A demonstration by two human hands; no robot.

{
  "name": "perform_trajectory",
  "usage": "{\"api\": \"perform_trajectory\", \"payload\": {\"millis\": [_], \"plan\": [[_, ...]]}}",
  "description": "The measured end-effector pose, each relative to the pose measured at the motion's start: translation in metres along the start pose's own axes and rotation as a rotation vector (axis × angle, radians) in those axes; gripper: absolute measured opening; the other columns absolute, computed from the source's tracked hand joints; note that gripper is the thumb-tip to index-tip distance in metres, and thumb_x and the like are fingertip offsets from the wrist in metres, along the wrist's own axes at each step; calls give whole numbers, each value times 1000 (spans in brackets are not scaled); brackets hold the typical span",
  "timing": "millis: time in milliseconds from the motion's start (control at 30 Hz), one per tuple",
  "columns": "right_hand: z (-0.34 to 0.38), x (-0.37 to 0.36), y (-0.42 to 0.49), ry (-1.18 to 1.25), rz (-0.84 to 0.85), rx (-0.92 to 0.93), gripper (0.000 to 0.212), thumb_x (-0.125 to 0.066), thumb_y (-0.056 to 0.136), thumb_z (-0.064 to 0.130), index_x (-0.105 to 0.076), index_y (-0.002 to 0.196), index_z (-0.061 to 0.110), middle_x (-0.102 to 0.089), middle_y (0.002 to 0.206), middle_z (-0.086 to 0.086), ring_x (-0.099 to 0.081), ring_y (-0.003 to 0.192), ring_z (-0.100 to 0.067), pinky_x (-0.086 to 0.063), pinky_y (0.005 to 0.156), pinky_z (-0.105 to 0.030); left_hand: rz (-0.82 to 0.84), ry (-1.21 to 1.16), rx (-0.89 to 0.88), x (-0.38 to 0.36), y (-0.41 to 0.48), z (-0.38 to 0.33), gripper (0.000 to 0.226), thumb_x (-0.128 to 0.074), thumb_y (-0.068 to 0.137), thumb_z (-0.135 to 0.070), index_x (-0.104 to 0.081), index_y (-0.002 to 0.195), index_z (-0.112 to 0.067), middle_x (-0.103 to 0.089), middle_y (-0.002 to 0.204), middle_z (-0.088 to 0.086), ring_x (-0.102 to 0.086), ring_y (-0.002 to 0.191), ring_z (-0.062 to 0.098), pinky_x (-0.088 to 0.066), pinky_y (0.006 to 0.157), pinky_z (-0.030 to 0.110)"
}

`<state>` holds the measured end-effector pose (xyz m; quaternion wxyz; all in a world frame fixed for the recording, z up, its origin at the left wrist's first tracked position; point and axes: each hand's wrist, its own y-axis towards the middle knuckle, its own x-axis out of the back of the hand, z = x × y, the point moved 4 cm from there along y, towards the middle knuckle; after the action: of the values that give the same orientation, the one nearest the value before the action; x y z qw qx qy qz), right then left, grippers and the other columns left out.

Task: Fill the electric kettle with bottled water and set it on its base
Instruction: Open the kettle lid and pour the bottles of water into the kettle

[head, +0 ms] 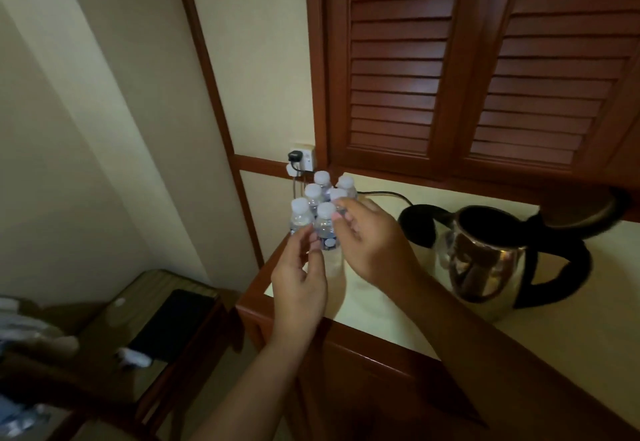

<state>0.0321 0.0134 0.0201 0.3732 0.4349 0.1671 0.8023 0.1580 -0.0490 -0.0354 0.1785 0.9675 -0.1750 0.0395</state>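
Observation:
Several small clear water bottles [325, 226] with white caps stand clustered at the counter's back left corner. My left hand [298, 281] reaches up to the front bottle's body, its fingers loosely curled beside the label. My right hand [374, 243] comes in from the right, its fingertips at the front bottles' caps. I cannot see a firm grip by either hand. The steel kettle [485, 267], with a black handle and its lid [602, 215] swung open, stands on the counter to the right. Its black base [420, 229] lies just behind and left of it, apart from the kettle.
A black cord [384, 194] runs from the base to a wall socket [304, 160] behind the bottles. Louvred wooden doors [485, 77] rise behind the cream counter [571, 354]. A lower side table [104, 343] at the left holds a dark phone [173, 323] and other items.

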Motion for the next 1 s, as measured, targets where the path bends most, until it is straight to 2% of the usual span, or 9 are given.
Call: {"api": "perform_trajectory", "payload": {"millis": [133, 300, 367, 467, 600, 700, 867, 933, 1000], "plan": [[-6, -37, 29, -317, 159, -18, 44, -49, 94, 57, -61, 124, 27, -72, 98, -5, -68, 86, -31, -56, 67, -37, 23, -23, 40, 21, 8, 15, 27, -58, 106, -26, -65, 131, -32, -71, 117, -21, -64, 112, -8, -46, 87, 2], [-3, -36, 31, -406, 157, -82, 31, -54, 94, 48, -54, 103, 19, -61, 77, -4, -62, 69, -29, -37, 58, -29, 99, 23, 30, 32, 8, 30, 23, -57, 105, -39, -64, 126, -40, -70, 114, -24, -66, 110, -3, -54, 86, 15], [5, -18, 26, -366, 103, -107, 31, -56, 95, 45, -55, 104, 15, -59, 76, -3, -60, 68, -26, -35, 57, -27, 145, 114, -59, 32, 6, 27, 38, -60, 98, -48, -57, 135, -40, -60, 125, -24, -61, 117, 2, -56, 90, 24], [30, 17, 25, -319, 86, -140, 29, -57, 97, 44, -57, 105, 16, -61, 83, 1, -61, 72, -21, -38, 59, -26, 236, 147, -240, 19, 6, -1, 65, -72, 87, -51, -44, 144, -37, -50, 141, -18, -50, 130, 0, -47, 99, 13], [53, 56, 28, -256, -12, -132, 31, -67, 90, 48, -50, 84, 23, -50, 67, 10, -48, 61, -6, -32, 58, -22, 384, -20, -178, -24, 9, -27, 90, -90, 77, -38, -40, 151, -27, -53, 149, -12, -55, 135, 6, -52, 108, 29], [61, 76, 30, -369, 86, -127, 39, -62, 89, 60, -48, 82, 25, -46, 64, 11, -43, 58, -4, -31, 58, -20, 313, -111, -96, -44, 7, -38, 69, -89, 80, -23, -50, 136, -26, -64, 130, -18, -65, 120, 7, -57, 104, 41], [61, 107, 21, -631, 19, 3, 67, -25, 82, 79, -45, 53, 21, -42, 47, 5, -36, 44, -10, -33, 52, -27, 450, -218, -197, -56, 6, -46, 59, -88, 81, -35, -52, 121, -59, -71, 117, -29, -68, 112, -1, -58, 94, 24], [60, 117, 15, -639, 26, 42, 65, -30, 86, 72, -43, 48, 21, -38, 43, 4, -31, 41, -11, -28, 50, -26, 612, -342, -178, -60, 4, -50, 52, -91, 77, -32, -60, 116, -50, -74, 109, -28, -72, 102, -2, -57, 83, 18], [62, 130, 9, -619, 94, 46, 62, -34, 88, 69, -39, 47, 22, -32, 43, 4, -26, 41, -11, -25, 49, -26, 765, -455, -153, -64, 3, -52, 36, -86, 73, -31, -69, 104, -37, -78, 94, -10, -76, 81, 13, -60, 71, 30]]}}
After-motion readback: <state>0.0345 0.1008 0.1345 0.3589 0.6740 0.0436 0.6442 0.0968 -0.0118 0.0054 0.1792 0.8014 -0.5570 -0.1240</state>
